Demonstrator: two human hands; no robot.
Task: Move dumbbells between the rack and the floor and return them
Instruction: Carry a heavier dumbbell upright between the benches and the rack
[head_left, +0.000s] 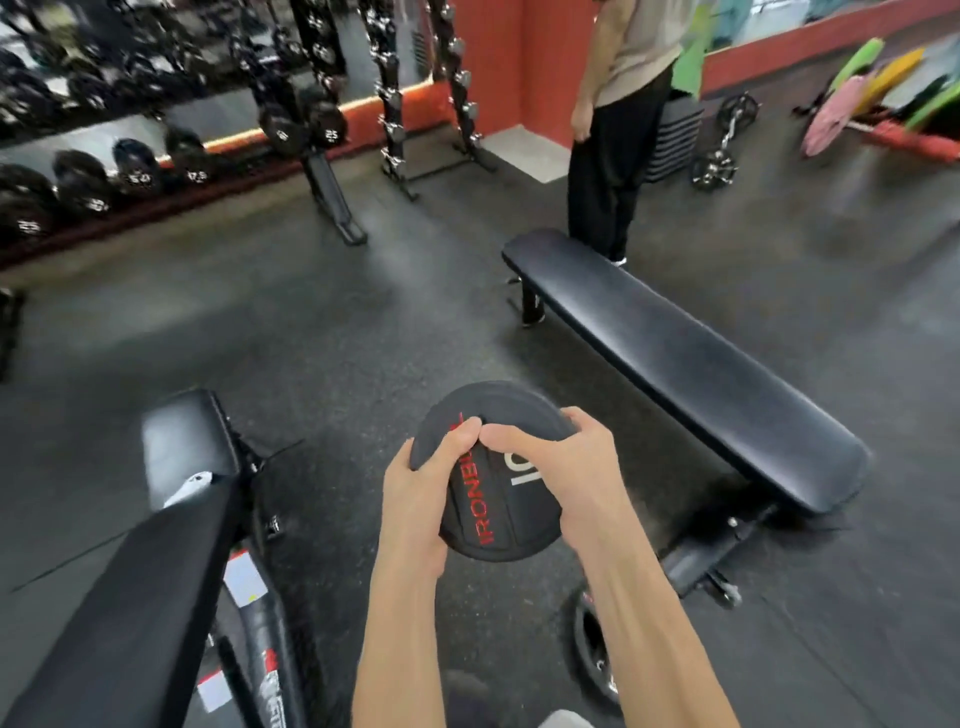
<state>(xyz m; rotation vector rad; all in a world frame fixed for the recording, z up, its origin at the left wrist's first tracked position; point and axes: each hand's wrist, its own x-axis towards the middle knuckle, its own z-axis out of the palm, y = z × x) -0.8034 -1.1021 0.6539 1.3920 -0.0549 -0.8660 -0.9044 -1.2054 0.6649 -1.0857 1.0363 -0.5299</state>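
Both hands, left hand (415, 499) and right hand (566, 478), clasp the dumbbell (488, 514).

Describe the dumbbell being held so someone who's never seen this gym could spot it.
Find the flat bench on the dark floor. Just left of its near end, both hands, left and right, grip a dumbbell by its round black end. Unlike the racked ones, it shows red IRONBULL lettering.

Dark rubber floor (363, 322), flat bench (675, 364) (black), red wall (540, 62)
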